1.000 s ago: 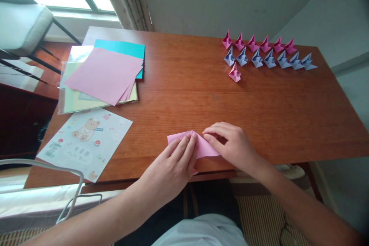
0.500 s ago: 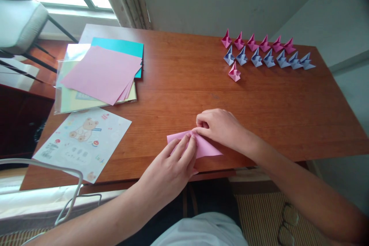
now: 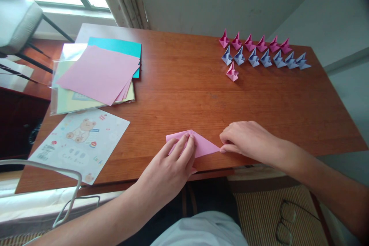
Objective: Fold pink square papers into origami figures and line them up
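Observation:
A pink folded paper (image 3: 201, 145) lies near the front edge of the wooden table (image 3: 187, 84). My left hand (image 3: 170, 167) rests flat on its left half, fingers stretched out and pressing it down. My right hand (image 3: 248, 140) sits just right of the paper, fingers curled, with a fingertip touching the paper's right-hand point. Nothing is lifted off the table.
Rows of folded pink figures (image 3: 253, 42) and blue figures (image 3: 262, 59) stand at the back right, with one pink figure (image 3: 232, 73) apart in front. A stack of coloured sheets (image 3: 98, 73) and a bear-printed sheet (image 3: 80, 142) lie at the left. Glasses (image 3: 288, 223) lie on the floor mat.
My right hand has slid from the paper's top middle rightward to its right-hand point. The left hand has stayed pressing the paper. The view has shifted slightly.

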The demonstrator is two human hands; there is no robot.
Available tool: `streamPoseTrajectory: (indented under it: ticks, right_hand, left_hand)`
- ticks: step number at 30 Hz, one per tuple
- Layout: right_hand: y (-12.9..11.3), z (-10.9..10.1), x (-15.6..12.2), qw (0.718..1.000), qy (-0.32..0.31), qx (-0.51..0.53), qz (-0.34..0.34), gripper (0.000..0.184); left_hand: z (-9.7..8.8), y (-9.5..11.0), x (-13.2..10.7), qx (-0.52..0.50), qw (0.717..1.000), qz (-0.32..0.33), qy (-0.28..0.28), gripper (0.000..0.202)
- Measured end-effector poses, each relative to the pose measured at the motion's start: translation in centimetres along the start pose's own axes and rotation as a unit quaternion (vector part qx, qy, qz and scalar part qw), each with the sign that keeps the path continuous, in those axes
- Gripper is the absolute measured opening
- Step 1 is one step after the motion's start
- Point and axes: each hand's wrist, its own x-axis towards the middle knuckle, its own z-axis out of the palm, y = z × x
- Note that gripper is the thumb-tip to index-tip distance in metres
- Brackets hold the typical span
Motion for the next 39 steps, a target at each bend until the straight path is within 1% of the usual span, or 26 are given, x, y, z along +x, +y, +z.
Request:
streamPoseTrajectory:
  ticks: [2, 4, 5, 7, 9, 10, 11, 12, 15, 17, 19, 23, 27, 29, 31, 32, 33, 35, 37, 38, 39]
  right_hand:
    - [0.4, 0.5, -0.5, 1.000, 0.014, 0.011, -0.008, 0.020]
    - [0.4, 1.1, -0.6, 0.996, 0.059, 0.062, -0.035, 0.020]
    - [0.3, 1.5, -0.5, 0.989, 0.097, 0.102, -0.055, 0.020]
    - [-0.6, 2.7, 0.0, 0.958, 0.200, 0.184, -0.089, 0.017]
    - [-1.8, 4.2, 0.7, 0.927, 0.297, 0.197, -0.119, 0.015]
    - [-2.5, 5.0, 1.0, 0.918, 0.324, 0.181, -0.139, 0.018]
    - [-3.1, 5.7, 1.3, 0.915, 0.336, 0.162, -0.153, 0.024]
    - [-3.7, 6.4, 1.5, 0.910, 0.355, 0.148, -0.153, 0.027]
    - [-4.6, 7.8, 1.7, 0.899, 0.399, 0.126, -0.132, 0.026]
    - [-4.9, 8.2, 1.6, 0.891, 0.424, 0.115, -0.118, 0.027]
    - [-5.0, 8.4, 1.5, 0.888, 0.434, 0.107, -0.108, 0.029]
    - [-5.3, 8.6, 1.3, 0.890, 0.435, 0.110, -0.077, 0.030]
    - [-6.0, 8.8, 1.2, 0.885, 0.452, 0.114, 0.001, 0.031]
    - [-6.3, 8.7, 1.1, 0.883, 0.450, 0.134, 0.023, 0.031]
    - [-6.5, 8.6, 1.0, 0.874, 0.450, 0.183, 0.028, 0.029]
    - [-6.5, 8.5, 0.9, 0.865, 0.452, 0.218, 0.024, 0.025]
    - [-6.6, 8.3, 0.8, 0.852, 0.454, 0.259, 0.017, 0.021]
    - [-6.5, 8.0, 0.5, 0.817, 0.460, 0.346, 0.000, 0.009]
    - [-6.4, 7.6, 0.1, 0.776, 0.484, 0.404, 0.001, 0.007]
    - [-6.3, 7.5, 0.0, 0.760, 0.505, 0.408, 0.011, 0.008]
    - [-6.3, 7.4, -0.2, 0.750, 0.530, 0.396, 0.024, 0.009]
  left_hand:
    - [-0.2, -0.4, 0.2, -0.020, 1.000, 0.002, 0.000, 0.045]
    - [-0.5, -0.8, 0.5, -0.051, 0.999, 0.002, -0.001, 0.045]
    - [-0.6, -1.0, 0.6, -0.068, 0.998, -0.001, -0.001, 0.043]
    - [-0.7, -1.4, 0.8, -0.098, 0.995, -0.008, 0.002, 0.037]
    - [-0.7, -1.8, 0.9, -0.119, 0.993, -0.015, 0.011, 0.030]
    - [-0.6, -2.0, 0.9, -0.127, 0.991, -0.020, 0.018, 0.029]
    - [-0.5, -2.2, 0.9, -0.133, 0.990, -0.028, 0.027, 0.028]
    - [-0.4, -2.4, 0.9, -0.135, 0.989, -0.043, 0.038, 0.028]
    - [-0.4, -3.1, 0.8, -0.111, 0.985, -0.123, 0.058, 0.031]
    - [-0.5, -3.5, 0.9, -0.083, 0.979, -0.181, 0.048, 0.031]
    - [-0.8, -3.7, 1.2, -0.068, 0.973, -0.220, 0.022, 0.026]
    - [-1.1, -3.7, 1.7, -0.067, 0.966, -0.250, -0.010, 0.018]
    - [-0.9, -3.5, 1.8, -0.075, 0.965, -0.249, -0.016, 0.011]
    - [-0.7, -3.5, 1.7, -0.107, 0.964, -0.244, 0.007, 0.012]
    - [-0.7, -3.5, 1.6, -0.172, 0.955, -0.235, 0.056, 0.013]
    - [-0.8, -3.6, 1.5, -0.213, 0.944, -0.234, 0.088, 0.013]
    - [-0.8, -3.7, 1.5, -0.253, 0.930, -0.235, 0.122, 0.013]
    - [-1.0, -3.7, 1.6, -0.309, 0.900, -0.247, 0.182, 0.012]
    - [-1.1, -3.7, 1.7, -0.311, 0.879, -0.274, 0.234, 0.004]
    - [-1.2, -3.5, 1.8, -0.296, 0.873, -0.290, 0.258, 0.004]
    - [-1.3, -3.3, 1.8, -0.278, 0.866, -0.304, 0.282, 0.010]
